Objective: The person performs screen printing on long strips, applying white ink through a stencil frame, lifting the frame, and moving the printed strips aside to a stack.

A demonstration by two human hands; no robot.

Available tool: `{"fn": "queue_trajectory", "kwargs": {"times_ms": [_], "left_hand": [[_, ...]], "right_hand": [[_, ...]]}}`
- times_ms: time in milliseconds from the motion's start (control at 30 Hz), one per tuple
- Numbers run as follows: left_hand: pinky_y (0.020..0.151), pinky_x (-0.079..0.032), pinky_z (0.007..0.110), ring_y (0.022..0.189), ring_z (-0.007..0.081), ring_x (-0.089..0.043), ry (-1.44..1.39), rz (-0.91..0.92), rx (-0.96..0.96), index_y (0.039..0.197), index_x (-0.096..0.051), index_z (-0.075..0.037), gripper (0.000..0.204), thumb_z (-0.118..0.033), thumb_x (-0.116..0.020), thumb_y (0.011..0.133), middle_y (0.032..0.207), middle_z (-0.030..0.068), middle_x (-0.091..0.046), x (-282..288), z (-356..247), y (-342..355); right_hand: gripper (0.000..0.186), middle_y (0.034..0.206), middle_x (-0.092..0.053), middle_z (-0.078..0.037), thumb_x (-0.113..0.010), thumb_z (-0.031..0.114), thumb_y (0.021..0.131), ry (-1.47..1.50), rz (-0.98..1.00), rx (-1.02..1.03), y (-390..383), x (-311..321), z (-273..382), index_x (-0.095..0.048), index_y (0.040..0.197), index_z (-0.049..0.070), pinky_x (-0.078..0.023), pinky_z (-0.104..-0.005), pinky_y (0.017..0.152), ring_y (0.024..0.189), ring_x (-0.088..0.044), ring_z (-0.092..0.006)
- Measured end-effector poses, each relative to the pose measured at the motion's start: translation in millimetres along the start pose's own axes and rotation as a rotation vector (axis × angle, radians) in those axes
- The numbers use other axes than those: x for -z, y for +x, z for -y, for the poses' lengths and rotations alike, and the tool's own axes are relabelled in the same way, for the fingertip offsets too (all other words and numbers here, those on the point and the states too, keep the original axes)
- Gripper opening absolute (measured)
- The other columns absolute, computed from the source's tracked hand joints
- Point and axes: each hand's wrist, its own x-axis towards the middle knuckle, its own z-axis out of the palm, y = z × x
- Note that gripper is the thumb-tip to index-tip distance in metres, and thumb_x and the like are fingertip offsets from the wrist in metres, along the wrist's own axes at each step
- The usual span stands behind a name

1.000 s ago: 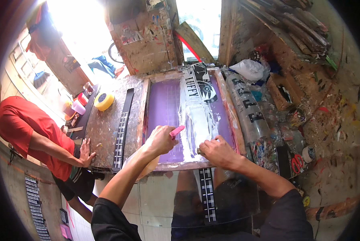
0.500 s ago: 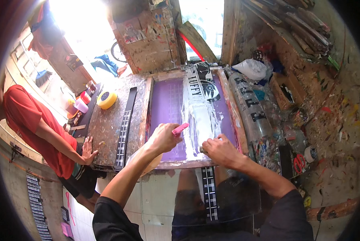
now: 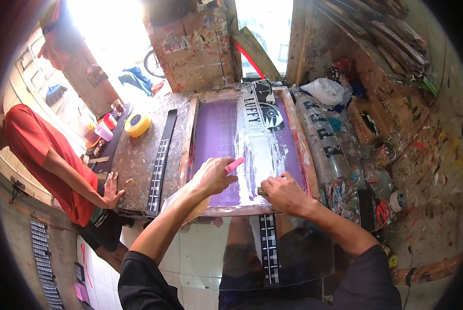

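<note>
A wooden-framed screen (image 3: 189,129) with purple mesh (image 3: 213,134) lies before me, streaked with white paste (image 3: 260,160); a black-and-white printed design (image 3: 262,106) lies over its far part. My left hand (image 3: 210,178) is closed on a pink plastic tool (image 3: 235,165) above the mesh, left of the paste. My right hand (image 3: 285,194), fingers curled, grips something small and greyish, mostly hidden, at the screen's near right. A black strip with white markings (image 3: 270,250) lies on glass below the frame; a similar strip (image 3: 160,165) lies to the left.
A person in a red shirt (image 3: 50,160) leans on the bench at left, near a yellow tape roll (image 3: 137,125) and cups (image 3: 105,129). At right are a clear printed sheet (image 3: 322,137), white bag (image 3: 324,92), cardboard box (image 3: 365,119) and red scissors (image 3: 382,212). An open doorway stands behind.
The view has shifted slightly. My hands stay over the near part of the screen with small movements, both still gripping. The person in red has shifted their upper body a little.
</note>
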Motion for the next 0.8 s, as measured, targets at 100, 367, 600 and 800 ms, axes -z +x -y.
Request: {"fn": "queue_trajectory", "kwargs": {"times_ms": [100,367,600,800], "left_hand": [[0.078,-0.053,0.048,0.089,0.0404,-0.068,-0.008,0.000,0.018,0.095,-0.067,0.000,0.028,-0.019,-0.080,0.080,0.089,0.0210,-0.070,0,0,1],[0.085,-0.054,0.041,0.100,0.0273,-0.069,-0.080,-0.324,-0.323,0.135,-0.058,-0.003,0.053,-0.012,-0.076,0.086,0.118,0.0176,-0.070,31,17,-41],[0.070,-0.052,0.026,0.093,0.0144,-0.061,-0.444,-0.646,0.318,0.147,-0.043,0.000,0.059,-0.011,-0.067,0.095,0.135,0.0114,-0.051,78,94,-216],[0.063,-0.046,0.033,0.071,0.0223,-0.054,0.000,-0.810,0.591,0.119,-0.061,0.004,0.034,-0.021,-0.068,0.097,0.088,0.0114,-0.059,-41,166,-297]], "right_hand": [[0.019,0.087,-0.065,-0.009,-0.063,0.021,0.092,0.022,0.014,-0.007,0,0,0,-0.061,0.103,0.005,-0.046,-0.0431,0.086,0.083,-0.069,-0.0263],[0.021,0.084,-0.069,-0.015,-0.069,0.019,0.087,0.188,0.104,-0.028,18,14,-14,-0.062,0.101,0.005,-0.051,-0.0458,0.079,0.080,-0.070,-0.0328],[0.010,0.087,-0.071,-0.016,-0.061,0.014,0.091,0.154,0.003,-0.137,135,-4,-99,-0.059,0.098,0.008,-0.048,-0.0534,0.075,0.083,-0.069,-0.0382],[0.013,0.090,-0.069,-0.010,-0.061,0.024,0.096,0.071,0.040,-0.076,143,-31,-124,-0.059,0.098,0.011,-0.036,-0.0506,0.093,0.087,-0.068,-0.0304]]}}
